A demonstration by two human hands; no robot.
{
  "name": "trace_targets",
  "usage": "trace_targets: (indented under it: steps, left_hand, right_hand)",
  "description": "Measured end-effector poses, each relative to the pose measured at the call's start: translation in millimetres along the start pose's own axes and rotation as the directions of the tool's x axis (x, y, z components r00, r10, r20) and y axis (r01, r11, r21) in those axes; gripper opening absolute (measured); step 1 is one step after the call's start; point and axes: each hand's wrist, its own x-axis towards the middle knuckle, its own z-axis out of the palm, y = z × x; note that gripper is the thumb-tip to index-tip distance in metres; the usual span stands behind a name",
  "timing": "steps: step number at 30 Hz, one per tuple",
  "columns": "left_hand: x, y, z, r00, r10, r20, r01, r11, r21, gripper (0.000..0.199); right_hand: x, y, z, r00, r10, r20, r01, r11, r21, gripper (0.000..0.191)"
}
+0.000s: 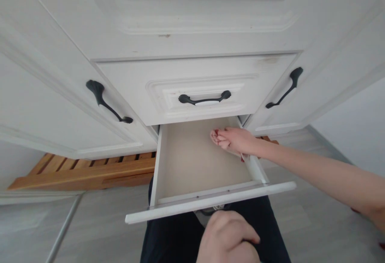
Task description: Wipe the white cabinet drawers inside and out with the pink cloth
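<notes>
A white drawer is pulled out below a closed drawer front, and its beige bottom shows. My right hand reaches inside near the right wall, its fingers closed around a pinkish cloth. The cloth is bunched against the drawer bottom, partly hidden by the fingers, and a reddish edge hangs by the right wall. My left hand hovers low in front of the drawer's front panel, over my lap. Its fingers are curled in a loose fist, with nothing visible in them.
Above the open drawer is a closed drawer with a black handle. Cabinet doors flank it, with a left handle and a right handle. A slatted wooden rack lies under the cabinet. My dark-trousered legs are beneath the drawer.
</notes>
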Motion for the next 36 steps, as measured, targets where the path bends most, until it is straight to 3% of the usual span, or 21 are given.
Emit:
trace_targets:
  steps: [3,6,9,12,14,16,18,22,25,27,29,32,34,36]
  left_hand:
    - [4,-13,7.5,0.999,0.035,-0.036,-0.029,0.985,0.172,0.024]
    - [-16,-21,21.1,0.995,-0.049,-0.087,0.075,0.944,0.322,0.028]
    - [-39,-28,39.2,0.987,-0.126,-0.097,0.155,0.898,0.411,0.031]
    - [-51,-34,50.7,0.987,-0.128,-0.096,0.158,0.873,0.461,0.031]
    - [-55,-39,53.7,0.994,-0.079,-0.073,0.104,0.866,0.489,0.031]
    - [-58,-44,54.9,0.997,0.009,-0.075,0.033,0.846,0.533,0.029]
    - [-61,-49,55.1,0.993,0.085,-0.084,-0.023,0.821,0.570,0.025]
    - [-67,-55,54.2,0.988,0.141,-0.063,-0.080,0.815,0.573,0.021]
    - [-69,-56,55.3,0.987,0.145,-0.063,-0.084,0.817,0.571,0.021]
    - [-71,-55,57.1,0.988,0.130,-0.080,-0.062,0.822,0.566,0.023]
    - [-72,-56,58.6,0.990,0.124,-0.069,-0.064,0.824,0.562,0.025]
    - [-72,-57,57.9,0.988,0.151,-0.029,-0.107,0.810,0.576,0.023]
    - [-71,-58,56.1,0.986,0.165,-0.021,-0.121,0.800,0.588,0.023]
    - [-71,-59,54.6,0.986,0.167,-0.007,-0.130,0.794,0.593,0.024]
  right_hand:
    - [32,9,20,0.978,0.147,-0.151,-0.167,0.977,-0.132,0.043]
    - [60,10,44,0.963,0.244,-0.115,-0.258,0.958,-0.126,0.058]
    - [75,-6,63,0.989,0.147,-0.019,-0.147,0.988,-0.054,0.072]
    - [81,-42,79,0.992,-0.125,0.011,0.123,0.982,0.144,0.066]
    - [82,-71,88,0.949,-0.314,0.002,0.295,0.894,0.337,0.053]
    - [80,-99,96,0.891,-0.453,0.028,0.375,0.770,0.516,0.040]
    - [74,-122,98,0.866,-0.498,0.045,0.325,0.630,0.706,0.032]
    - [56,-145,91,0.904,-0.424,-0.051,0.205,0.327,0.923,0.026]
    - [46,-154,85,0.861,-0.497,-0.108,0.299,0.322,0.898,0.030]
    - [43,-162,88,0.816,-0.571,-0.088,0.322,0.323,0.890,0.037]
    - [41,-168,94,0.777,-0.630,-0.015,0.261,0.300,0.917,0.036]
    - [44,-171,104,0.694,-0.710,0.119,0.020,0.184,0.983,0.023]
    - [50,-165,102,0.633,-0.757,0.163,-0.141,0.094,0.986,0.021]
    - [57,-155,93,0.586,-0.790,0.179,-0.196,0.076,0.978,0.020]
